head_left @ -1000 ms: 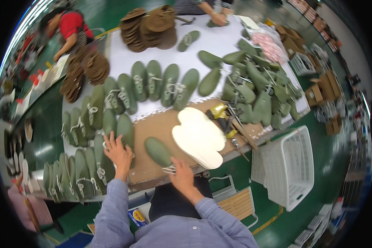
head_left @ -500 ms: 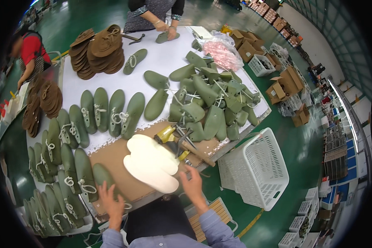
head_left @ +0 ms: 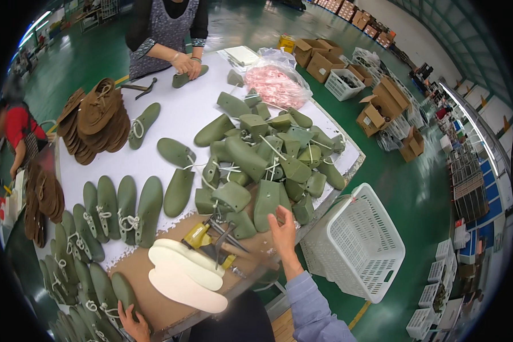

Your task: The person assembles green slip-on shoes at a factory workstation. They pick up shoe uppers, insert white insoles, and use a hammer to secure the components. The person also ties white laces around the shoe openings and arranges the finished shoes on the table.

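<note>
A green shoe last [head_left: 124, 289] lies at the near left, at the end of a row. My left hand [head_left: 134, 325] is at its lower end, fingers apart and touching it; the palm is partly cut off by the picture's edge. My right hand [head_left: 284, 231] is stretched out open at the front of a heap of green shoe lasts [head_left: 248, 154]. Its fingertips are beside a large upright last [head_left: 267, 199]; whether they touch it I cannot tell. Between my hands lie pale insole-shaped pieces [head_left: 185, 279], beside a yellow-handled tool [head_left: 197, 235] and a hammer [head_left: 222, 242].
Lasts with white strings [head_left: 128, 211] stand in rows at left. Brown shoe uppers [head_left: 100, 114] are stacked behind them. A white plastic basket [head_left: 370, 245] stands right of the table. Across it, another person's hands [head_left: 188, 65] hold a last near a bag of pink material [head_left: 273, 84].
My right hand has moved forward from the insole pieces to the heap. My left hand has slid to the last's lower end. The view has shifted, and the other person stands more upright.
</note>
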{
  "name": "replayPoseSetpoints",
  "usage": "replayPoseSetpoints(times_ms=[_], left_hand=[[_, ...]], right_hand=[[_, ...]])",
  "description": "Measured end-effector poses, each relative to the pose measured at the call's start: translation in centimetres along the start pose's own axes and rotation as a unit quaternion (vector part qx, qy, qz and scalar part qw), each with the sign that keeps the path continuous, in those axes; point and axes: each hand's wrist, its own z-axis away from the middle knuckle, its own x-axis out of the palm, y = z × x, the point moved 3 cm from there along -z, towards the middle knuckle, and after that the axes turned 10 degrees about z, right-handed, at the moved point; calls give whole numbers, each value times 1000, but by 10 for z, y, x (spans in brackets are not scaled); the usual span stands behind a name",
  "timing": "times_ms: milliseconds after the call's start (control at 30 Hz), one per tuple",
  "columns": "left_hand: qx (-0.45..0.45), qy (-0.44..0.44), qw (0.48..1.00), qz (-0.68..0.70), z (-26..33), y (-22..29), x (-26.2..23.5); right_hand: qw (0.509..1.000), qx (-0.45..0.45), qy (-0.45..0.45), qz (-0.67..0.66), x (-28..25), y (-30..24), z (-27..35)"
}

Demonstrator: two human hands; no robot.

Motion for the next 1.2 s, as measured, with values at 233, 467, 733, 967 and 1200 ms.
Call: replayPoseSetpoints(times_ms=[233,467,733,967,1200], left_hand=[[13,-2,998,-63,-8,46,-12],[-1,-13,996,-89,-13,52,-10],[-63,-39,994,-76,-17,63,-11],[-60,-53,992,-101,-17,59,-11],[3,-22,992,-125,-19,62,-11]], right_hand=[[992,-47,86,75,-34,-14,-74],[969,-45,151,192,-65,-9,-152],[974,31,22,224,-48,7,-190],[971,-125,123,161,-42,-37,-146],[964,-200,174,4,-50,-107,-90]])
